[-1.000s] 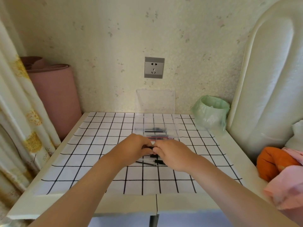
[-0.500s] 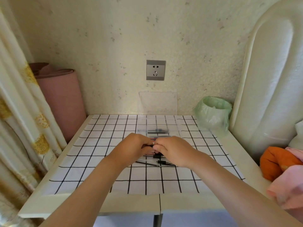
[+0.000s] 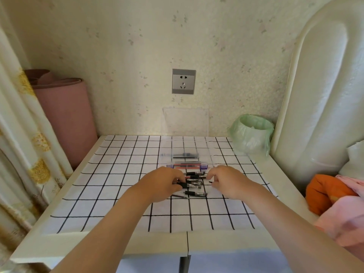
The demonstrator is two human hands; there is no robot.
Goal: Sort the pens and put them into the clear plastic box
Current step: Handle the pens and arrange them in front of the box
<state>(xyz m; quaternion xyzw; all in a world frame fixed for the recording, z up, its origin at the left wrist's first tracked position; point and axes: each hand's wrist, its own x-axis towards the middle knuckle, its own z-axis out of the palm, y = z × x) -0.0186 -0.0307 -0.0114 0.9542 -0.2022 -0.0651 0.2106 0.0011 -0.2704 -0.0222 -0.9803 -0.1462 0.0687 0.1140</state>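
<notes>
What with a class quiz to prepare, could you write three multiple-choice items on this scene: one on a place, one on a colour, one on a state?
1. Where do the loose pens lie?
A. on the gridded cloth, between the left hand and the right hand
B. on the pink roll
C. on the orange cloth

2. What colour is the plastic bag?
A. blue
B. green
C. black

3. The clear box is:
A. shut
B. upside down
C. open

Answers: 1 A, the pens lie on the cloth between both hands. 2 B, its plastic is pale green. 3 C, its lid stands upright behind it.
</notes>
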